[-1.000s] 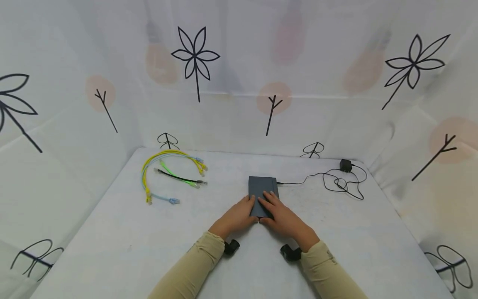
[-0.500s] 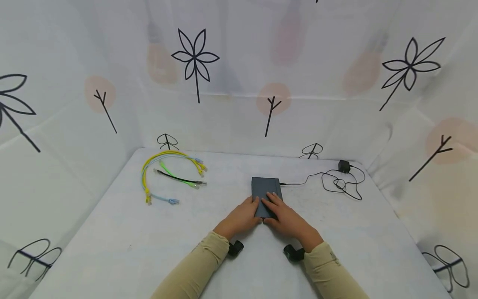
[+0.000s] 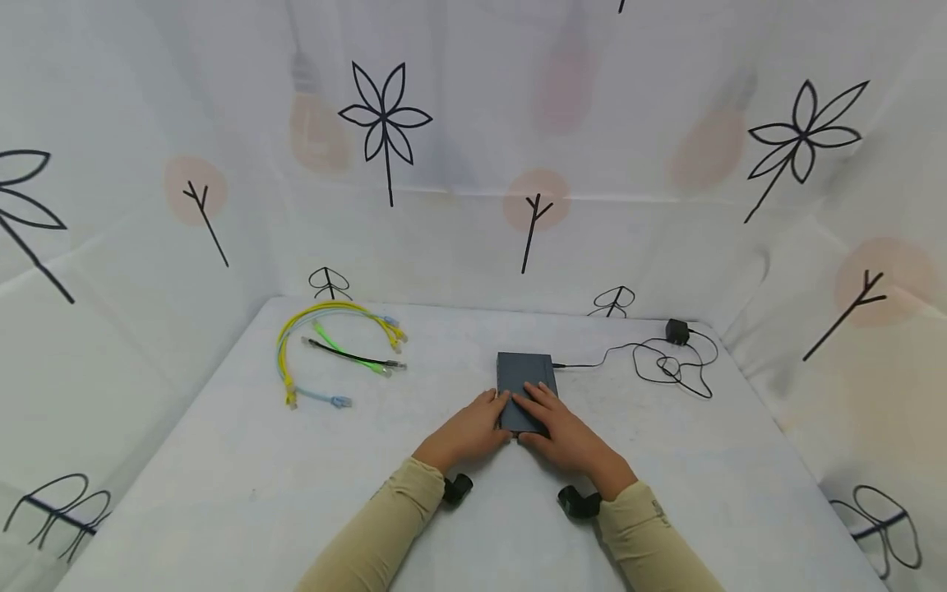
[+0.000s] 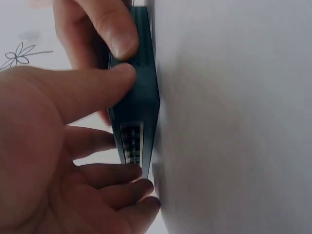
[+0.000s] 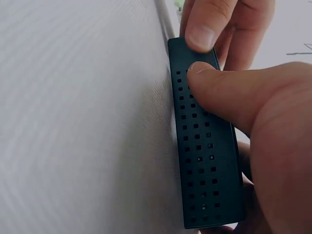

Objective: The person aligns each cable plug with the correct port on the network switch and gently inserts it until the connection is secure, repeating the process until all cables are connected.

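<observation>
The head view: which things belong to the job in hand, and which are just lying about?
In the job, it seems:
dark box
left hand and right hand, touching it
cord leading from its side
adapter on that cord

Lying apart, untouched:
yellow cables
light blue cable
green cable
black cable

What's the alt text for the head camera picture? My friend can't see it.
A left hand and a right hand hold a flat dark box on a white table. A thin black cord runs from it to a black adapter, and cables in several colours lie to the left.
</observation>
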`<state>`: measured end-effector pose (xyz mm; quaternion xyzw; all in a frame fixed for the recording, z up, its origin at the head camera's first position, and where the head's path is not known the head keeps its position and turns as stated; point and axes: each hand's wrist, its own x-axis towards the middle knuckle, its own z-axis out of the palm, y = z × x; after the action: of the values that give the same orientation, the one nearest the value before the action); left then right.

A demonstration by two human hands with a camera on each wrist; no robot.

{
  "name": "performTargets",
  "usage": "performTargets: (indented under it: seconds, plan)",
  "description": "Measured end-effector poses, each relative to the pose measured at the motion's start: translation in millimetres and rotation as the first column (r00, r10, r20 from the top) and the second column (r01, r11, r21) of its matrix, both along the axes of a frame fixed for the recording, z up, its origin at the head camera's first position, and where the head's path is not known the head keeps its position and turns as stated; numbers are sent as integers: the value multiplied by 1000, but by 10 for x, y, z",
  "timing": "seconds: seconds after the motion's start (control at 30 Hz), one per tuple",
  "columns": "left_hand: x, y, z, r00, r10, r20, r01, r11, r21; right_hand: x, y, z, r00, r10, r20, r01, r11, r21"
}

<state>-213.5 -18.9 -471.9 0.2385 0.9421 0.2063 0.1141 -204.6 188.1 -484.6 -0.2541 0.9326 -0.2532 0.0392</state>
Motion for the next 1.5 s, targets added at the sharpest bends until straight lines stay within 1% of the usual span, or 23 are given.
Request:
performTargets:
  seconds: [0.17,0.4,0.57,0.7,0.8,0.93,1.07,1.2,1.27,1.37,1.5]
  plan:
    - [-36,-171,52,1000,-11,10,10,1000,19,-22,-12,0,1000,-13,-5,13,1000,-1]
    - [-63,-393,35,1000,-4,-8,4,1000,25,-37,-3,-22,1000,-27,10,27,999,20]
    - [-71,-570,59,1000,10,-17,-9,999,44,-46,8,-28,1000,-27,13,27,1000,15]
    - [-101,-769,89,998,48,-29,-46,998,52,-53,8,-25,1000,-21,18,20,1000,12]
    - [-122,-969,122,995,84,-60,-81,995,58,-53,8,-22,1000,-16,20,16,1000,5]
    - [-125,-1277,187,984,142,-103,-134,988,81,-43,7,-41,1000,-10,25,10,1000,-7]
    - [-132,-1561,247,977,180,-118,-171,982,82,-20,21,-65,999,-2,42,2,1000,2]
    - [-198,-1784,305,967,226,-120,-217,972,85,-18,42,-36,999,-12,35,13,1000,-11]
    - [-235,-1880,329,960,252,-119,-244,967,81,-28,42,-6,1000,-16,26,17,999,-33]
    - [-263,-2015,343,953,285,-106,-282,958,47,-41,37,4,1000,-7,17,7,999,-38]
    - [-250,-2171,340,949,302,-86,-304,953,-12,-41,17,-37,1000,7,22,-7,999,-32]
